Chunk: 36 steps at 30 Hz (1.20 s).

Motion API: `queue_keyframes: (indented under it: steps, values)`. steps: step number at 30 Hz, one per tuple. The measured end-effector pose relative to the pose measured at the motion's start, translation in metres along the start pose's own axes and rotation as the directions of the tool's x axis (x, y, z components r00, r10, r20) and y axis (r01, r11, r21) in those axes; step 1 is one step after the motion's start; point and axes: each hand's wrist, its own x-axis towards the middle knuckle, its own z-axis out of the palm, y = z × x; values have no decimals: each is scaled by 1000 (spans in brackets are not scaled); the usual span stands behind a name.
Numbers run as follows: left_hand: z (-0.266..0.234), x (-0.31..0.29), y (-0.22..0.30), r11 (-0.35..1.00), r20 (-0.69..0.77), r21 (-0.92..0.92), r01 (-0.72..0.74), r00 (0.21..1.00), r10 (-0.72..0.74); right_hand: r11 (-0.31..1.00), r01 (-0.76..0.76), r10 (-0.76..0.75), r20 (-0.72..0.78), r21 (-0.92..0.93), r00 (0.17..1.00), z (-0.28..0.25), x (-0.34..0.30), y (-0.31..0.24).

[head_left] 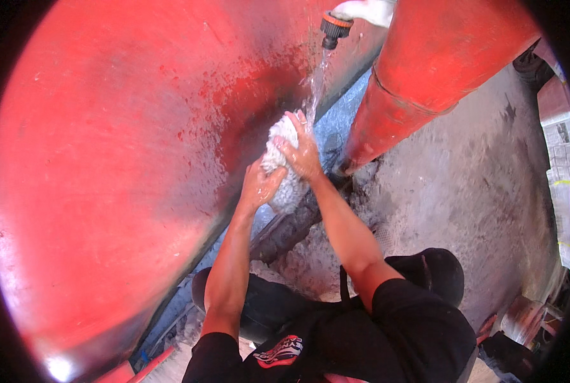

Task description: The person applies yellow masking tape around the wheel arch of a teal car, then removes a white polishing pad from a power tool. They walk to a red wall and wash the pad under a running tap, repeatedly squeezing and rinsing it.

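Under running water [316, 86], both my hands grip a shaggy white cloth [289, 195], which looks wet and foamy. My left hand [258, 186] is closed on its near left side, thumb across the front. Higher up, my right hand [303, 155] presses its right side, with the fingers reaching over the top. The stream comes from a black and orange hose-type tap connector [335, 30] above and falls by the right fingertips. The cloth partly hides the fingers of both hands.
A red wall [106, 140], wet and splashed near the tap, rises on the left. At the right a thick red pipe [419, 76] slants down to a grey, stained concrete floor [451, 185]. A dark ridge [284, 233] and a bluish wet channel [349, 112] run along the wall's foot.
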Motion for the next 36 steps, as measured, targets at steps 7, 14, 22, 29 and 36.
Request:
queue_keyframes:
  steps: [7, 14, 22, 29, 36]
  values:
    - [6, 3, 4, 979, 23, 194, -66, 998, 63, 975, -100, 144, -219, 201, 965, 3, 2, 24]
    - [2, -8, 13, 944, 38, 325, -64, 998, 55, 783, -551, 622, -367, 288, 692, 7, 33, 47]
    - [-2, -9, -11, 909, -155, -412, 61, 979, -136, 632, -641, 658, 135, 436, 740, 4, 17, 116]
    - [-11, 17, -47, 703, -142, -707, 85, 956, -258, 58, -613, 379, 551, 788, 743, -41, -27, 71]
    - [28, 27, -47, 863, -471, 468, 191, 880, 61, -49, -589, 465, 541, 806, 701, -52, -47, 36]
